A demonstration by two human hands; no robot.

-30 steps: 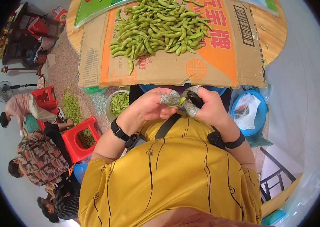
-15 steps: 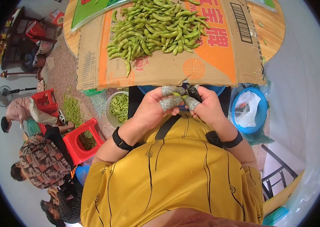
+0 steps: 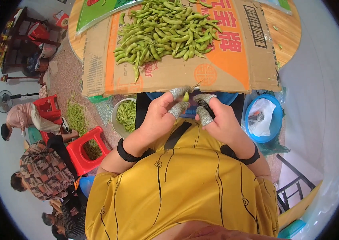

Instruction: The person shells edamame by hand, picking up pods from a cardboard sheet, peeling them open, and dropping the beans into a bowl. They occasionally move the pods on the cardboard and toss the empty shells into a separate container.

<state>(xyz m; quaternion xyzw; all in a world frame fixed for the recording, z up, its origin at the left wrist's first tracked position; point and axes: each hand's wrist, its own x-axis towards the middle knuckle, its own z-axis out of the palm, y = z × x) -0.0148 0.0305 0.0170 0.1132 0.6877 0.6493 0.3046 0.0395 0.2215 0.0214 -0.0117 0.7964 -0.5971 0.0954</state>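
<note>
With your left hand (image 3: 155,120) pinching one pod (image 3: 186,97) by the near edge of the cardboard (image 3: 165,83), and your right hand's (image 3: 226,118) grip on a dark piece (image 3: 206,107) unclear, a big heap of pods (image 3: 169,34) is left farther back, while a bowl (image 3: 115,123) below the near-left corner holds green pieces (image 3: 126,115).

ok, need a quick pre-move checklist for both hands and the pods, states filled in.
1. Green pod in the left hand: ok, held.
2. Right hand apart from that pod: ok, gap visible.
3. Dark thing at the right hand identified: cannot tell, partly covered.
4. Pod heap lying on cardboard: ok.
5. Blue tub at right empty: not ok, white plastic inside.
</note>
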